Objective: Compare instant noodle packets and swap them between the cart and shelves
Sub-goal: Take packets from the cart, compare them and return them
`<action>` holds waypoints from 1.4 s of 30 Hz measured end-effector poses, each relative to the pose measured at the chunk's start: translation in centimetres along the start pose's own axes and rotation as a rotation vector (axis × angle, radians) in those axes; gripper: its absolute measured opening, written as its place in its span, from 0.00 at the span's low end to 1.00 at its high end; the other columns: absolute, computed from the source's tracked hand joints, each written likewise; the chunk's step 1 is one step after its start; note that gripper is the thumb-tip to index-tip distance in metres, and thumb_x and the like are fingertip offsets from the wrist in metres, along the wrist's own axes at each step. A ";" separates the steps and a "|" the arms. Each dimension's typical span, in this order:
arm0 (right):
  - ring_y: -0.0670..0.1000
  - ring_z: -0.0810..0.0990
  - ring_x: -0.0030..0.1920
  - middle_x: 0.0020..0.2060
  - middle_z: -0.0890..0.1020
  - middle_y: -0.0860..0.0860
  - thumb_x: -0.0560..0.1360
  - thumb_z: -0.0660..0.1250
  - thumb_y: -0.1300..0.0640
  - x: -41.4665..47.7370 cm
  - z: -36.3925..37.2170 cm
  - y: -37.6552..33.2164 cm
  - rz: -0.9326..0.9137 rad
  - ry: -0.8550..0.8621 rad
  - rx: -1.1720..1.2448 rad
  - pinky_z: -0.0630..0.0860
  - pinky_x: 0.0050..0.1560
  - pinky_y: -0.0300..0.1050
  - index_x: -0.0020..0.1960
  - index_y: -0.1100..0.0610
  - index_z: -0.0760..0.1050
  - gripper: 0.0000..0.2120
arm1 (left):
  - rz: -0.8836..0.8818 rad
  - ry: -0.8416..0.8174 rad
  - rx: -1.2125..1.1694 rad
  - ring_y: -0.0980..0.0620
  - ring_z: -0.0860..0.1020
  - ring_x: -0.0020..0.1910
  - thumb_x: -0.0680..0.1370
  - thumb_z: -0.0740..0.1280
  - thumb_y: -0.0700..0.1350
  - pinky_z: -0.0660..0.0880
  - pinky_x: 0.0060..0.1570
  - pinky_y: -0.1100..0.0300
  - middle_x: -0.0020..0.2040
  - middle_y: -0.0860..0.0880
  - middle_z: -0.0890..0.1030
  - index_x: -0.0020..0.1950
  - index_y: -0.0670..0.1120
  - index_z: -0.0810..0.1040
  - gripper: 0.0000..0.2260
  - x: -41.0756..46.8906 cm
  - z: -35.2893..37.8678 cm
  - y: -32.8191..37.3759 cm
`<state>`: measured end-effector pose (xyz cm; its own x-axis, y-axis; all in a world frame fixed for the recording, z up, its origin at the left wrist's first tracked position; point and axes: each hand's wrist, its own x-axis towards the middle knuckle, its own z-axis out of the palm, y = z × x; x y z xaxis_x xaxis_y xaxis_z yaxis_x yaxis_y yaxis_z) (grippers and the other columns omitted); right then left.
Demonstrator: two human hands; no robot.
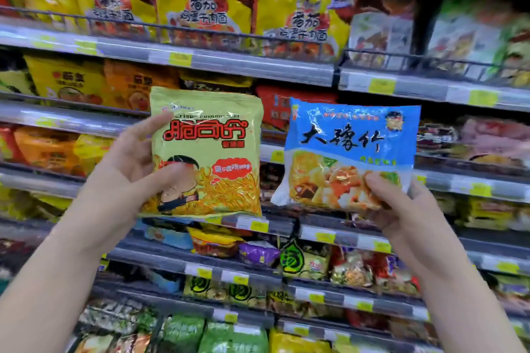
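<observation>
A yellow-green noodle packet with red lettering and a cartoon figure is held up in front of the shelves. My left hand grips its left edge, thumb across the front. Beside it on the right is a blue and white noodle packet with black lettering and a picture of food. My right hand pinches its lower right corner, thumb on the front. The two packets face me side by side, a small gap between them. No cart is in view.
Several shelves packed with noodle packets fill the view, with grey price rails and yellow tags. Large yellow packets stand on the top shelf. Smaller mixed packets lie on the lower shelves, green ones at the bottom.
</observation>
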<state>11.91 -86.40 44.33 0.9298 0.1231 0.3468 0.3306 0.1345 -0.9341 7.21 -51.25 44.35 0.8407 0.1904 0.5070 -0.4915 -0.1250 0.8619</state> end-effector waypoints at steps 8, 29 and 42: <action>0.53 0.88 0.45 0.47 0.88 0.53 0.69 0.75 0.50 -7.2 -19.7 -6.6 -0.097 0.197 0.007 0.84 0.43 0.43 0.51 0.51 0.86 0.12 | 0.079 -0.190 -0.131 0.56 0.82 0.61 0.70 0.72 0.40 0.79 0.55 0.66 0.63 0.57 0.83 0.66 0.66 0.76 0.29 -1.0 20.8 3.8; 0.59 0.86 0.48 0.52 0.84 0.64 0.75 0.68 0.59 -10.0 -48.9 -14.8 -0.190 0.511 -0.066 0.85 0.44 0.48 0.61 0.65 0.79 0.17 | 0.189 -0.473 -0.356 0.44 0.74 0.73 0.56 0.84 0.66 0.69 0.71 0.39 0.72 0.52 0.77 0.72 0.65 0.74 0.45 6.1 56.0 5.7; 0.59 0.86 0.51 0.57 0.85 0.62 0.73 0.69 0.56 3.0 -60.5 -12.7 -0.182 0.409 0.016 0.85 0.46 0.49 0.59 0.57 0.83 0.15 | 0.188 -0.363 -0.255 0.48 0.80 0.66 0.68 0.75 0.42 0.72 0.69 0.45 0.67 0.50 0.81 0.66 0.67 0.77 0.31 13.4 65.3 4.7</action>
<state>20.24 -147.18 52.08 0.8451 -0.3028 0.4406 0.4954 0.1334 -0.8584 31.03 -112.91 54.42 0.7344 -0.1703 0.6570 -0.6448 0.1269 0.7537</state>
